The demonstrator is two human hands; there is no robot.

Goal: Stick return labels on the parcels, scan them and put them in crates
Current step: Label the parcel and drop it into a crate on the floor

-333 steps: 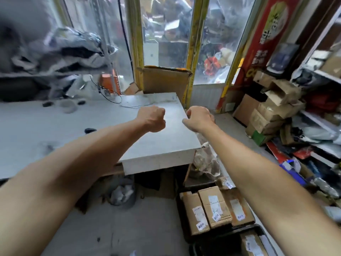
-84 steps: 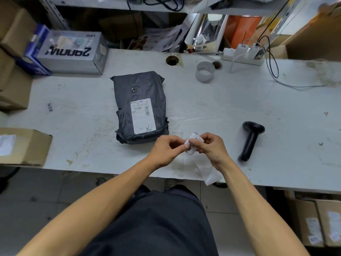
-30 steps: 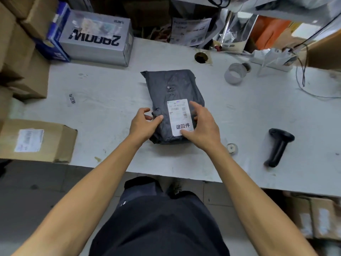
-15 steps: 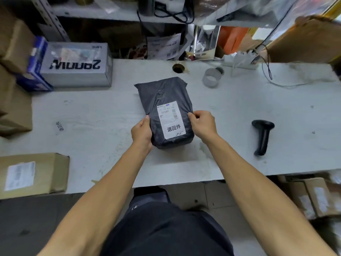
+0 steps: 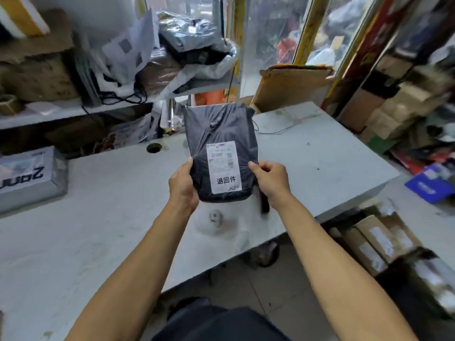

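While the left hand (image 5: 183, 184) and right hand (image 5: 270, 181) clasp opposite edges of the dark grey plastic mailer parcel (image 5: 219, 150), it hangs above the scuffed white worktop (image 5: 98, 205), white label (image 5: 224, 167) upward, probably for scanning. Cardboard-filled crates (image 5: 384, 244) sit right of the hands.

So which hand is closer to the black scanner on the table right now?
Right. The right hand grips the parcel directly above the scanner, hiding most of it; the left hand holds the parcel's opposite edge, farther away.
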